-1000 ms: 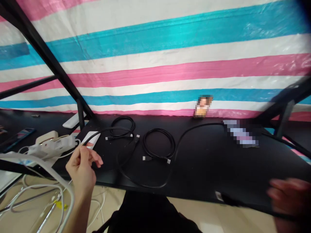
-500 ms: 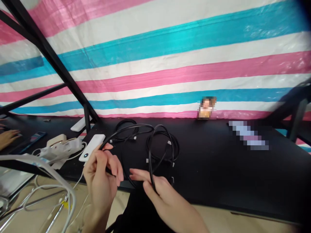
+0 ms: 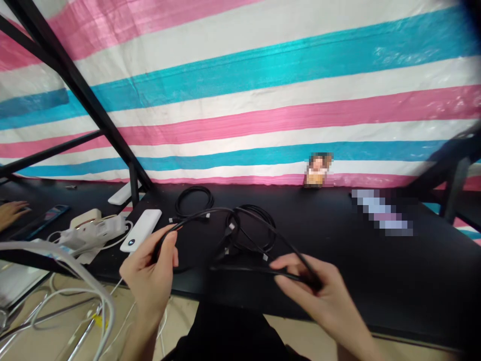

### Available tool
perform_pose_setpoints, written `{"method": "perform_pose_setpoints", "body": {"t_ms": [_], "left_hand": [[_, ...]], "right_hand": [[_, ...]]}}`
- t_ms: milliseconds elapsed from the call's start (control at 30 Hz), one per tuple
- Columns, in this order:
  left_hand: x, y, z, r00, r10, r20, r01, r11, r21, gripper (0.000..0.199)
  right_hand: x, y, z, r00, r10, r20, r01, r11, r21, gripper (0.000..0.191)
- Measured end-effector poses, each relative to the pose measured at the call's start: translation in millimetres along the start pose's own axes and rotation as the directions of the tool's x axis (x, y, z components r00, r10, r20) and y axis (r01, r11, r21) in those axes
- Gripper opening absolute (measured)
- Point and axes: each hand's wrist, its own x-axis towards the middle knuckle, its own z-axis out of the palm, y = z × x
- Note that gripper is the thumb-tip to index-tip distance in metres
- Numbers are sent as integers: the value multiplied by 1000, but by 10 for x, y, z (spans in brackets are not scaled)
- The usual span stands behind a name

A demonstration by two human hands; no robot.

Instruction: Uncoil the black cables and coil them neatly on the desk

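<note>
A black cable (image 3: 216,210) arches between my two hands above the front part of the black table. My left hand (image 3: 152,271) is closed round its left side. On the right, my right hand (image 3: 319,288) pinches the cable between thumb and fingers, with strands running back toward the middle. Behind them lie two coiled black cables with pale connector ends: one coil (image 3: 194,188) at the back left, another (image 3: 273,220) right of it, partly overlapped by the held cable.
A white power bank (image 3: 145,225) lies left of the coils, beside a white power strip (image 3: 97,229) with tangled white cords. Black frame bars rise left and right. Pixelated items are at the back right. Another person's hand (image 3: 12,213) is at the far left.
My right hand has moved right, away from my left hand, and its fingers have closed on the cable. The held loop is now stretched wider and lower.
</note>
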Motion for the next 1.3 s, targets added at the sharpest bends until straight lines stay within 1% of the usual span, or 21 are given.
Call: {"method": "perform_pose_setpoints", "body": {"t_ms": [67, 100, 167, 233, 300, 367, 433, 500, 533, 567, 667, 733, 767, 800, 867, 933, 967, 1067, 1133, 1233, 1300], "left_hand": [[55, -122, -91, 990, 143, 9, -142, 973, 184, 8], [82, -172, -134, 985, 171, 30, -173, 956, 236, 6], [132, -232, -203, 981, 187, 55, -195, 942, 275, 6], [169, -229, -237, 965, 237, 110, -258, 931, 260, 5], [184, -161, -229, 913, 343, 219, -387, 898, 207, 4], [170, -37, -179, 824, 456, 337, -511, 854, 97, 7], [128, 123, -95, 717, 549, 430, -592, 805, -40, 10], [69, 286, 12, 626, 609, 487, -631, 763, -141, 11], [40, 358, 67, 601, 626, 497, -645, 747, -162, 11], [15, 418, 119, 594, 637, 491, -654, 738, -167, 12], [-20, 513, 227, 626, 625, 466, -645, 751, -141, 13], [-15, 506, 247, 646, 612, 457, -642, 759, -109, 8], [-12, 488, 247, 659, 594, 462, -631, 770, -91, 12], [-13, 463, 246, 671, 569, 475, -614, 786, -73, 26], [-31, 406, 256, 696, 495, 520, -554, 831, -48, 69], [-68, 355, 296, 717, 435, 545, -503, 864, -29, 104], [-89, 337, 324, 736, 425, 528, -487, 873, -23, 110], [-137, 319, 403, 787, 394, 475, -446, 895, -3, 93], [-146, 334, 427, 801, 373, 469, -430, 903, 16, 78], [-122, 382, 433, 806, 382, 452, -440, 897, 26, 74], [-84, 423, 433, 783, 401, 475, -456, 890, 1, 64]], "right_hand": [[-32, 42, -237, 979, -27, -204, 20, 999, -35, 21], [-52, 64, -337, 960, -61, -274, 44, 997, -66, 23], [-88, 102, -474, 928, -158, -337, 111, 982, -155, 27], [-101, 120, -522, 896, -233, -378, 146, 959, -244, 27], [-83, 99, -502, 874, -281, -397, 159, 936, -313, 26], [-38, 35, -446, 872, -361, -330, 230, 898, -375, 25], [13, -53, -372, 876, -448, -178, 342, 839, -423, 25], [52, -129, -281, 877, -479, -46, 416, 803, -427, 23], [64, -153, -232, 881, -473, 4, 433, 805, -405, 21], [70, -164, -183, 890, -454, 44, 437, 821, -367, 18], [60, -134, -74, 931, -361, 43, 361, 902, -235, 10], [41, -100, -66, 941, -335, -52, 319, 927, -195, 8], [32, -93, -85, 932, -345, -110, 320, 928, -192, 7], [22, -97, -115, 918, -363, -159, 331, 923, -197, 6], [5, -136, -192, 894, -402, -200, 363, 909, -205, 13], [-9, -198, -261, 890, -428, -157, 396, 896, -199, 18], [-14, -228, -287, 892, -435, -121, 407, 891, -201, 23], [-16, -279, -341, 905, -420, -62, 399, 891, -219, 41], [-11, -286, -380, 915, -403, -31, 389, 900, -195, 49], [-16, -310, -450, 927, -350, 134, 363, 927, -94, 53], [-31, -351, -481, 919, -317, 236, 336, 940, -48, 51]]}}
